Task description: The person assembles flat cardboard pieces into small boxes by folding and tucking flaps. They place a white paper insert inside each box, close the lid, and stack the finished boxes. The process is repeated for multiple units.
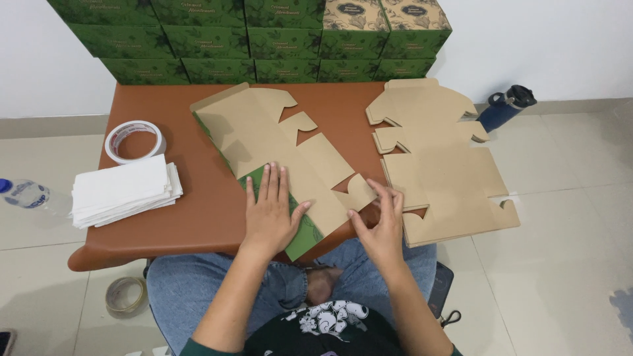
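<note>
Cardboard box blank (283, 148) lies under flat left hand (269, 214); right hand (380, 227) pinches its flap beside stacked blanks (442, 165).

Bare brown worktop (198, 217) lies open between the stack of white sheets (125, 190) and the flat box blank (283, 158); a hand could slide through there from the near edge up toward the back. The tape roll (134, 140) sits just behind the sheets, narrowing the left side. Along the far edge a wall of green boxes (250, 39) blocks any reach beyond. On the right, the stack of brown cardboard blanks (438, 158) overhangs the worktop's edge, leaving only a thin strip of brown surface between it and the box blank.
</note>
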